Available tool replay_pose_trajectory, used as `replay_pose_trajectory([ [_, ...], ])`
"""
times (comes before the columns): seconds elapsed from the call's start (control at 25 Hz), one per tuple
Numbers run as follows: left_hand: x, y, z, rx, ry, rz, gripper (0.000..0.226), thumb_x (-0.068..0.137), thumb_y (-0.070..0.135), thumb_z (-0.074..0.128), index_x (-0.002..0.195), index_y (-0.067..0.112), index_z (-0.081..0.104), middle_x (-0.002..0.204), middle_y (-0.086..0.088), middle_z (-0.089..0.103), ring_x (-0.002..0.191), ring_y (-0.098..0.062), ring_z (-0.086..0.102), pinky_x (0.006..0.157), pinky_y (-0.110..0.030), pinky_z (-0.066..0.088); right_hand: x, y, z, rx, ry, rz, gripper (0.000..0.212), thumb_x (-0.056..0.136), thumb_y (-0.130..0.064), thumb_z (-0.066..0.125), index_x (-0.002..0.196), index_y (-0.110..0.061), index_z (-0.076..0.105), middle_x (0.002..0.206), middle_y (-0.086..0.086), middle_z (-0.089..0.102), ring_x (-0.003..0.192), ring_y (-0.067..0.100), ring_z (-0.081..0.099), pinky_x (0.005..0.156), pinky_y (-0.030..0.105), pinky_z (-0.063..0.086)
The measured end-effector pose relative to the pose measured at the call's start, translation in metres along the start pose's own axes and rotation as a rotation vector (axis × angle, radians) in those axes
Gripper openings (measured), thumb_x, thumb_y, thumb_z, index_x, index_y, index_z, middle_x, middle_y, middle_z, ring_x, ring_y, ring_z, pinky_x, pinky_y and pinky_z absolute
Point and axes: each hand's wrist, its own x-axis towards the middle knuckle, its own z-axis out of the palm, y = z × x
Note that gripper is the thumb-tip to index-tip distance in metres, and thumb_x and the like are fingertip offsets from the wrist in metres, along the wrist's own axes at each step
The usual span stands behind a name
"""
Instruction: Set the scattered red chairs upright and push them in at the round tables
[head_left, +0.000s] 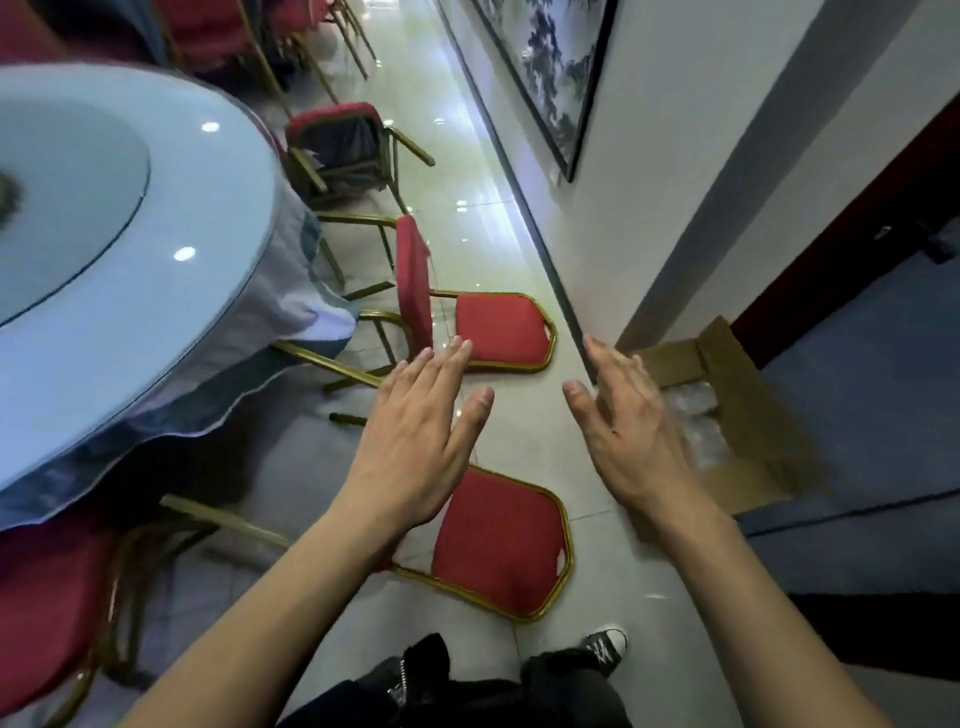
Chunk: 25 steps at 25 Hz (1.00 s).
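Chairs lie tipped on the floor beside the round table (156, 312): the near chair (498, 545) below the hands, another chair (498, 327) just beyond the fingertips. Righting looks barely begun; next comes gripping a frame. Left hand (415, 436) and right hand (628, 431) reach forward, fingers straight, empty.

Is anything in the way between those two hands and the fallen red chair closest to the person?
Nothing visible. The left hand and right hand hang open above the nearest fallen chair, only floor around it. A second tipped chair lies farther on, beside the round table.
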Motion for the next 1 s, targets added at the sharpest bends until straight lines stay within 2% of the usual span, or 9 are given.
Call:
replay_pose_trajectory([
  [0.12, -0.001, 0.022, 0.016, 0.035, 0.079, -0.177, 0.076, 0.096, 0.065, 0.006, 0.158, 0.026, 0.027, 0.164, 0.008, 0.027, 0.152, -0.011, 0.018, 0.125, -0.032, 0.010, 0.040, 0.022, -0.013, 0.000, -0.133, -0.128, 0.065, 0.102, -0.063, 0.029, 0.160, -0.035, 0.022, 0.165, -0.007, 0.029, 0.154, 0.017, 0.017, 0.125, 0.045, 0.019],
  [0.24, -0.018, 0.045, 0.041, 0.028, 0.182, -0.361, 0.078, 0.097, 0.067, 0.003, 0.156, 0.025, 0.030, 0.162, 0.005, 0.032, 0.151, -0.013, 0.023, 0.125, -0.035, 0.013, 0.064, 0.036, -0.020, 0.005, -0.243, -0.266, 0.062, 0.103, -0.058, 0.034, 0.160, -0.035, 0.021, 0.163, -0.003, 0.031, 0.152, 0.018, 0.022, 0.125, 0.047, 0.022],
  [0.4, -0.050, 0.088, 0.084, -0.013, 0.277, -0.606, 0.085, 0.094, 0.072, -0.001, 0.157, 0.024, 0.028, 0.162, 0.004, 0.032, 0.150, -0.015, 0.024, 0.125, -0.037, 0.014, 0.074, 0.059, -0.025, 0.016, -0.405, -0.478, 0.059, 0.105, -0.049, 0.039, 0.159, -0.029, 0.026, 0.164, -0.004, 0.030, 0.140, -0.007, 0.008, 0.120, 0.030, 0.010],
  [0.52, -0.072, 0.120, 0.112, -0.031, 0.313, -0.761, 0.085, 0.093, 0.073, -0.002, 0.159, 0.026, 0.023, 0.164, 0.007, 0.027, 0.152, -0.010, 0.016, 0.126, -0.038, 0.010, 0.078, 0.078, -0.021, 0.019, -0.488, -0.601, 0.063, 0.103, -0.055, 0.035, 0.159, -0.029, 0.029, 0.163, -0.005, 0.031, 0.146, -0.002, 0.012, 0.121, 0.026, 0.008],
  [0.64, -0.093, 0.146, 0.130, -0.062, 0.327, -0.904, 0.081, 0.093, 0.072, 0.002, 0.159, 0.029, 0.022, 0.164, 0.010, 0.025, 0.153, -0.005, 0.010, 0.126, -0.035, 0.007, 0.078, 0.089, -0.015, 0.016, -0.550, -0.689, 0.064, 0.103, -0.055, 0.034, 0.159, -0.026, 0.030, 0.162, -0.005, 0.033, 0.137, -0.012, 0.010, 0.120, 0.019, 0.004],
  [0.76, -0.104, 0.163, 0.136, -0.059, 0.331, -0.989, 0.079, 0.093, 0.070, 0.001, 0.160, 0.032, 0.018, 0.165, 0.013, 0.020, 0.152, -0.003, 0.006, 0.124, -0.028, 0.002, 0.072, 0.091, -0.015, 0.047, -0.581, -0.735, 0.067, 0.101, -0.056, 0.034, 0.158, -0.022, 0.033, 0.161, -0.001, 0.036, 0.134, -0.014, 0.009, 0.122, 0.023, 0.007],
  [0.88, -0.109, 0.165, 0.138, -0.048, 0.335, -1.006, 0.075, 0.095, 0.067, 0.003, 0.160, 0.031, 0.015, 0.166, 0.013, 0.017, 0.152, -0.003, 0.005, 0.121, -0.023, -0.002, 0.066, 0.087, -0.015, 0.032, -0.616, -0.751, 0.062, 0.103, -0.049, 0.039, 0.157, -0.020, 0.033, 0.161, 0.001, 0.037, 0.126, -0.022, 0.002, 0.121, 0.029, 0.011],
  [1.0, -0.109, 0.162, 0.136, -0.038, 0.359, -0.998, 0.072, 0.097, 0.063, 0.005, 0.160, 0.030, 0.015, 0.166, 0.011, 0.017, 0.152, -0.004, 0.006, 0.120, -0.022, -0.003, 0.062, 0.084, -0.015, 0.031, -0.632, -0.760, 0.059, 0.104, -0.045, 0.042, 0.158, -0.023, 0.031, 0.161, 0.000, 0.035, 0.126, -0.022, 0.001, 0.121, 0.030, 0.011],
])
